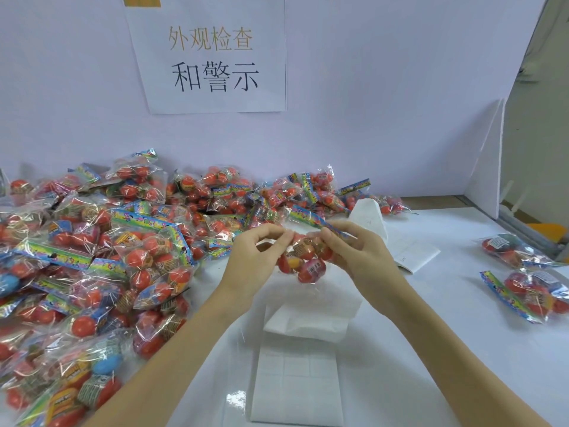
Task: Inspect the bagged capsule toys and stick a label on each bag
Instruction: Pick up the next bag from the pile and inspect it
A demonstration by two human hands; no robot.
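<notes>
Both hands hold one clear bag of red capsule toys (304, 257) in the air above the table's middle. My left hand (255, 257) pinches the bag's left top corner with thumb and fingertips. My right hand (354, 251) grips the right side near the colourful header strip. Below the hands a white label sheet (295, 383) with a grid of stickers lies flat on the table.
A big heap of bagged capsule toys (92, 257) covers the left half of the table and runs along the back wall. Two bags (529, 272) lie apart at the right. More white sheets (406, 245) lie behind my right hand. A paper sign (212, 57) hangs on the wall.
</notes>
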